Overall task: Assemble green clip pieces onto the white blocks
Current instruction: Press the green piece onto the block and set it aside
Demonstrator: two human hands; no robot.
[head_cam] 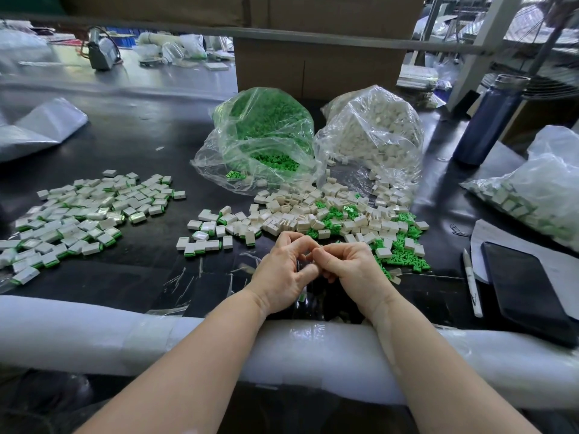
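From my remote station, I read the head view as follows. The left hand (283, 270) and the right hand (351, 267) meet at the near centre of the black table (141, 145), fingertips touching each other, forearms resting across the white foam edge pad (94, 333). The fingers of both hands are curled inward toward the meeting point; whatever sits between them is hidden, so I cannot tell whether either hand is grasping a part. A small green-and-white piece (302, 297) shows just under the heel of the left hand, too small to identify further. Directly beyond the hands lies the loose pile of white blocks (300, 214), mixed on its right side with a scatter of green clip pieces (401, 252) that reaches down beside the right hand. Behind that pile, two clear bags lie open toward me: the bag of green clips (263, 133) on the left and the bag of white blocks (376, 130) on the right, touching each other. To the far left, well apart from the hands, I see the spread of assembled blocks (81, 214), white with green edges. On the right edge sit a dark phone (526, 292), a white pen (471, 283) just beside it, a blue bottle (492, 120) further back, and another filled clear bag (532, 195). A cardboard box (313, 64) stands behind the two central bags.
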